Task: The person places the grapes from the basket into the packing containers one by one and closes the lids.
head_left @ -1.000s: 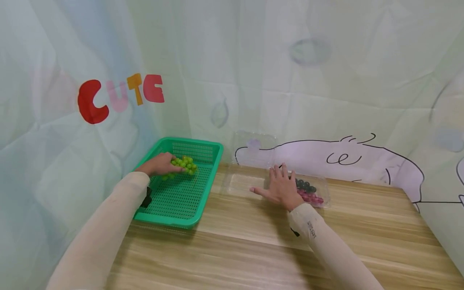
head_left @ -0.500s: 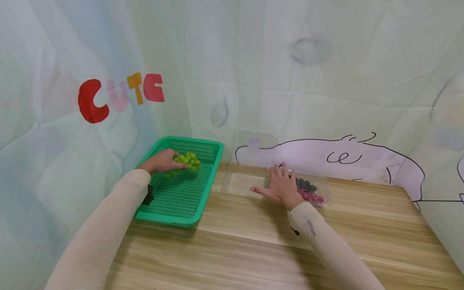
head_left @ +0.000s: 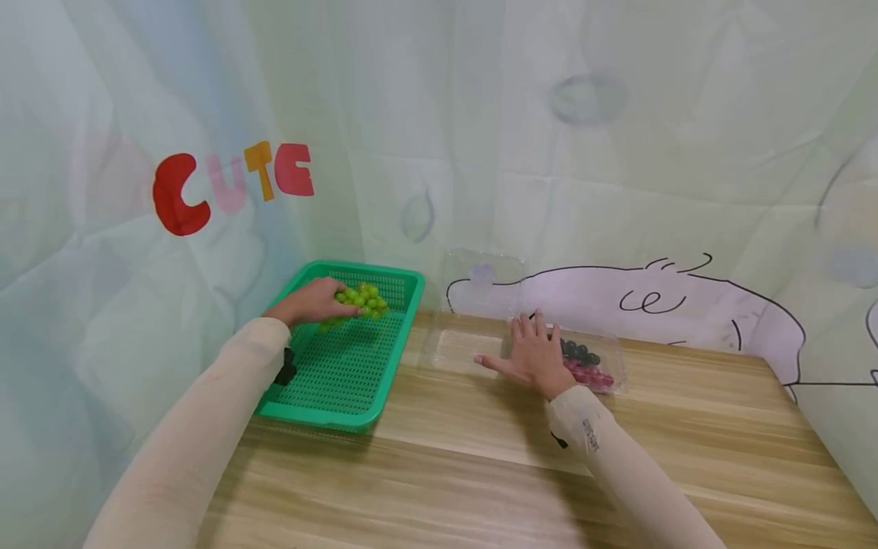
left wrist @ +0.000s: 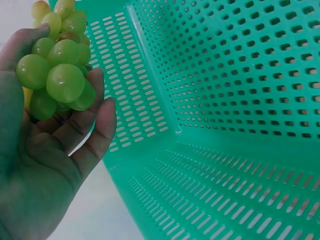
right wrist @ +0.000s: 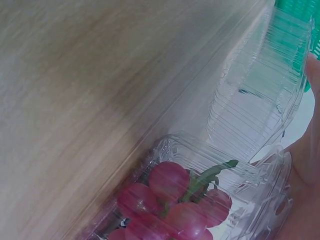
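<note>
My left hand grips a bunch of green grapes over the green plastic basket. In the left wrist view, the grape bunch sits between thumb and curled fingers, with slotted basket walls beside it. My right hand lies spread, fingers straight, on a clear plastic clamshell box. Inside that box are red grapes and dark grapes, partly covered by the hand. The right wrist view shows the red grapes with a green stem under the clear plastic.
Between basket and right hand stands another clear clamshell box, its lid raised against the back curtain. A dark shape shows below the left cuff. The wooden table runs on toward the front and right.
My left hand has lifted the green grapes and moved them slightly up and to the right within the basket. The right hand has stayed in place.
</note>
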Available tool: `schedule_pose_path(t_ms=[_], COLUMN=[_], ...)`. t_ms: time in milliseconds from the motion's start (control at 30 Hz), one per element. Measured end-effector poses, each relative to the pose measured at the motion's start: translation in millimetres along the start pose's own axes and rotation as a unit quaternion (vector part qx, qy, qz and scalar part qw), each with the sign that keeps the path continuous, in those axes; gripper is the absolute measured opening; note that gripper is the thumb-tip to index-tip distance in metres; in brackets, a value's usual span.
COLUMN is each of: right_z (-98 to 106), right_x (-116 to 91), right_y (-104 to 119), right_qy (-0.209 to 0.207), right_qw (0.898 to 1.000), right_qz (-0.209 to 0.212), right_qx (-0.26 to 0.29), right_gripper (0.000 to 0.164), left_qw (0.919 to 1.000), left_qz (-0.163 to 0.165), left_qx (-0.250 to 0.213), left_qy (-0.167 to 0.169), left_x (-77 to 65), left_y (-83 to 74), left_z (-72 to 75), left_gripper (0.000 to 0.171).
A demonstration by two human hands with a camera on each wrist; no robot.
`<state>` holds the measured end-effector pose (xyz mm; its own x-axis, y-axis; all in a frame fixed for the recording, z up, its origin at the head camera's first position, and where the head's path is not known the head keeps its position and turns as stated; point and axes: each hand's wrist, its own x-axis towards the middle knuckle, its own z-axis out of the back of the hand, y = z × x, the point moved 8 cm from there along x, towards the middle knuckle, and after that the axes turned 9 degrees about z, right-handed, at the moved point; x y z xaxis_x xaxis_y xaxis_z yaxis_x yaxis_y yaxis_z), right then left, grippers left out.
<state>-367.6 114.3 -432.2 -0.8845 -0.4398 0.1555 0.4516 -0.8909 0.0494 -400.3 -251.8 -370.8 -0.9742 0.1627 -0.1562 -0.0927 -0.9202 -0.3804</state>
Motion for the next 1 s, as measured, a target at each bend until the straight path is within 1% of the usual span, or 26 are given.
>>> schedule_pose_path(t_ms=[233, 367, 500, 700, 1000], right_z=[0, -1, -3, -4, -3], right_x=[-1, -1, 0, 1, 0], right_y=[0, 0, -1, -1, -1], right_qy=[0.002, 0.002, 0.005, 0.005, 0.007], right_qw=[1.000, 1.000, 1.000, 1.000, 1.000], right_qz=[-0.001, -0.002, -0.002, -0.002, -0.001], right_qx=[0.000, 0.001, 0.003, 0.002, -0.008], right_gripper=[0.115, 0.115, 0.116, 0.117, 0.116], left_qw=[1.0000, 1.0000, 1.0000, 0.9998, 0.9996], left_qz=[-0.002, -0.003, -0.002, -0.012, -0.016], left_qx=[0.002, -0.002, -0.002, -0.002, 0.001], left_qy=[-0.003, -0.002, -0.002, -0.013, -0.022], left_x=[-0.8, -2.7, -4.8, -4.1, -4.5], left_y=[-6.0, -12.7, -19.1, -26.4, -37.0], left_z=[3.3, 6.0, 9.4, 12.8, 18.6], left_gripper=[0.040, 0.036, 0.037, 0.040, 0.039])
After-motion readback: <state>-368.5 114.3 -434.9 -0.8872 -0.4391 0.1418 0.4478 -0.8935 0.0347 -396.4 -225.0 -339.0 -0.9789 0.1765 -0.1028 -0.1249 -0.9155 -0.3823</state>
